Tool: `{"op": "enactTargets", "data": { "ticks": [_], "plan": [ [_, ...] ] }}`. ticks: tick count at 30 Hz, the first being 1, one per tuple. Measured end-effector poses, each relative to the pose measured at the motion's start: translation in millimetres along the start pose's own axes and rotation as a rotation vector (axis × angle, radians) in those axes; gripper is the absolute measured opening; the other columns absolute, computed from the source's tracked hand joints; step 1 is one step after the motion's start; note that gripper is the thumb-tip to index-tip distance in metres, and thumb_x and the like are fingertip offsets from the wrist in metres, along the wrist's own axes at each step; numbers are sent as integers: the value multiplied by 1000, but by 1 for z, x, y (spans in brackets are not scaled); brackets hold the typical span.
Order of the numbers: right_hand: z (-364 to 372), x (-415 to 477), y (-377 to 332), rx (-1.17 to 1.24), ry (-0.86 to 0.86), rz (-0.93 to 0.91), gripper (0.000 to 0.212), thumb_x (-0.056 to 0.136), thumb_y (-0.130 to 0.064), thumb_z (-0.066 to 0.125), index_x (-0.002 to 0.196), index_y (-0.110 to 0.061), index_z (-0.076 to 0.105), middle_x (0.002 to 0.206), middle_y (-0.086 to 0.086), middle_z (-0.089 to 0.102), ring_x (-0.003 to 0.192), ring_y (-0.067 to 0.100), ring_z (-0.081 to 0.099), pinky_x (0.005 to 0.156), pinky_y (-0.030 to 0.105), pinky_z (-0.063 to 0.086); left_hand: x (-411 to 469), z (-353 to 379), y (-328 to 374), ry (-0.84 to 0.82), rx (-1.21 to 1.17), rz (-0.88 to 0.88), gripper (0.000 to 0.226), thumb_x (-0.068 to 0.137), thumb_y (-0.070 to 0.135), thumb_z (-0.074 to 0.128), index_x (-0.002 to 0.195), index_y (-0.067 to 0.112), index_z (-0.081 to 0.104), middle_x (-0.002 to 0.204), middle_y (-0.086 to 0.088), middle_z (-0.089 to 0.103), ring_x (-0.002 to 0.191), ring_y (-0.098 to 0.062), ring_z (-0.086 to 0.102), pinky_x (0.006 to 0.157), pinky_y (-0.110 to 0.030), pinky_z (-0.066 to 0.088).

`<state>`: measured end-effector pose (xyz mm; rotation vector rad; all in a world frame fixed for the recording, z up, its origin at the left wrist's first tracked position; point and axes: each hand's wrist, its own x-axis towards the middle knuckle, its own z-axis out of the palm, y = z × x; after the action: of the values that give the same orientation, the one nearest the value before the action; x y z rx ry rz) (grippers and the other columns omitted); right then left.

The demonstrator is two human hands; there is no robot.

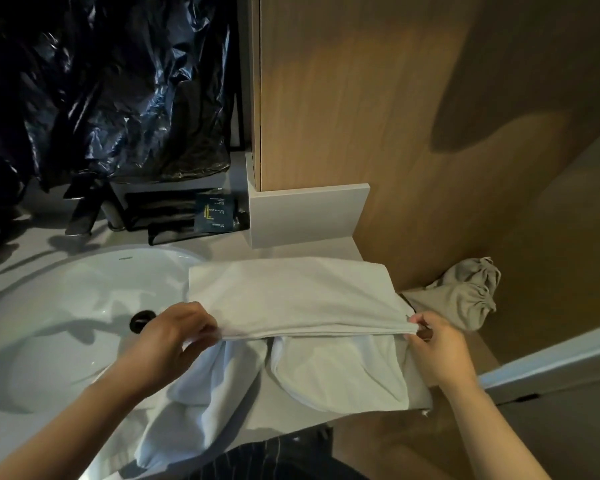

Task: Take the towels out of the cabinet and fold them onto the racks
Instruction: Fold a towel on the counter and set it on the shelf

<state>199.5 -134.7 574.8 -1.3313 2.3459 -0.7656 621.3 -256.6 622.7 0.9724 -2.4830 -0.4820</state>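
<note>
A white towel (291, 292) lies folded flat on the counter to the right of the sink. My left hand (174, 336) pinches its near left corner, and my right hand (437, 344) pinches its near right corner, so the near edge is lifted a little. Under it, more white towel cloth (340, 368) lies bunched and hangs over the counter's front edge. No rack or cabinet interior is in view.
A white sink basin (66, 306) with a dark drain sits at the left. Behind it are a faucet (84, 213), a black tray with a dark packet (215, 214), and a black plastic bag (101, 91). A wooden panel (361, 98) stands ahead; a grey drawstring bag (465, 292) lies at the right.
</note>
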Motion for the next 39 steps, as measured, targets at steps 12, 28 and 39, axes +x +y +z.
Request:
{"op": "enactTargets", "data": {
  "ticks": [12, 28, 39],
  "plan": [
    [7, -17, -29, -104, -110, -157, 51, 85, -20, 75, 133, -22, 59, 136, -2, 49, 126, 18, 44, 107, 33, 40, 40, 16, 18, -95, 11, 113, 52, 61, 29, 91, 104, 9, 70, 93, -3, 64, 81, -17, 60, 67, -28, 51],
    [46, -33, -46, -126, -173, -360, 12, 91, -9, 65, 98, -15, 73, 97, -3, 61, 88, 14, 56, 80, 25, 46, 36, 39, 17, -311, 4, 137, 21, 74, 15, 76, 66, 13, 57, 72, 3, 56, 61, -14, 51, 52, -29, 45],
    [39, -52, -57, 275, 37, 110, 20, 92, -29, 65, 78, -18, 71, 76, -7, 69, 74, 11, 62, 66, 24, 49, 150, 33, 36, -161, -19, 121, 16, 85, 35, 69, 92, 20, 66, 83, 8, 56, 68, -5, 49, 65, -23, 37]
  ]
}}
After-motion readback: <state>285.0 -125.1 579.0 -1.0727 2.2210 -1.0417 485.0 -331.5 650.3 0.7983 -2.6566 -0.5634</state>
